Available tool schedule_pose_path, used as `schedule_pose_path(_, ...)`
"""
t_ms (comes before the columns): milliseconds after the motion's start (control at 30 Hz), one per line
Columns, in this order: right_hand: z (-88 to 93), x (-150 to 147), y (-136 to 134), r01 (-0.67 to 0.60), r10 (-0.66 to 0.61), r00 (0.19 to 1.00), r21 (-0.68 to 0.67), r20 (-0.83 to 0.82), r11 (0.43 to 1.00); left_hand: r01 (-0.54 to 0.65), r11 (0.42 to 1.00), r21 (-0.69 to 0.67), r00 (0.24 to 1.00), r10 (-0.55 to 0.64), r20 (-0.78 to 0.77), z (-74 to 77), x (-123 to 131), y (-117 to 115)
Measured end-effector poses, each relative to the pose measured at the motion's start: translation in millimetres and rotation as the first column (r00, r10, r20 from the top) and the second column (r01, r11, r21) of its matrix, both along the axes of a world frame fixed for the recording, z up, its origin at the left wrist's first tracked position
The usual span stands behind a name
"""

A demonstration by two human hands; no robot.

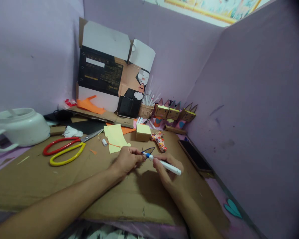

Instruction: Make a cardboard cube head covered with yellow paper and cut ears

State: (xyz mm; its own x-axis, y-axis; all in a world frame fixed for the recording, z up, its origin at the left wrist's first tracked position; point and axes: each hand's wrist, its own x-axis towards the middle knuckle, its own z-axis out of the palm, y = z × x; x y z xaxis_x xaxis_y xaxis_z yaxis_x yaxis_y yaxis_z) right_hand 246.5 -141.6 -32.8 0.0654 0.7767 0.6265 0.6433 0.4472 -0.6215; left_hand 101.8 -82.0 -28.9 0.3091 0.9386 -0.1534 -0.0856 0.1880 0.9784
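Observation:
My right hand (170, 167) is closed around a white marker (168, 165) with a blue collar, its tip pointing left. My left hand (128, 161) pinches a small brown cardboard piece (150, 150) with dark outlined edges and a pointed corner. The marker's tip is at this piece, close to my left fingertips, which partly hide it. Just beyond my hands are a small box with a yellow top (143, 132) and a colourful patterned scrap (159, 141). A white marker cap (104, 142) lies beside a pale yellow paper sheet (114, 136).
Large scissors (64, 151) with red and yellow handles and a white pot (22, 127) are at left. A phone (195, 154) lies at right. Behind are an opened carton (102, 69), a cup of markers (146, 110) and several eared box figures (174, 113).

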Motion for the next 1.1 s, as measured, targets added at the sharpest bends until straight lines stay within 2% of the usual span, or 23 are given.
schedule_pose_path(233, -3.4, 2.2, -0.2, -0.007, 0.008, 0.999, 0.032, -0.039, 0.999, 0.004, 1.000, 0.004, 1.000, -0.004, -0.004, 0.2, 0.1, 1.0)
schedule_pose_path(433, -2.4, 0.5, 0.0, -0.027, 0.027, 1.000, 0.003, -0.005, 1.000, -0.006, 1.000, 0.004, 1.000, 0.006, 0.000, 0.5, 0.8, 0.5)
schedule_pose_path(833, 1.6, -1.5, 1.3, 0.035, -0.031, 0.997, 0.054, -0.067, 0.998, -0.013, 1.000, -0.003, 1.000, 0.013, -0.011, 0.1, -0.5, 0.5)
schedule_pose_path(1100, 4.8, -0.6, 0.0, 0.056, -0.054, 0.996, 0.036, -0.071, 0.998, -0.015, 1.000, -0.002, 1.000, 0.015, -0.021, -1.2, -1.3, 1.3)
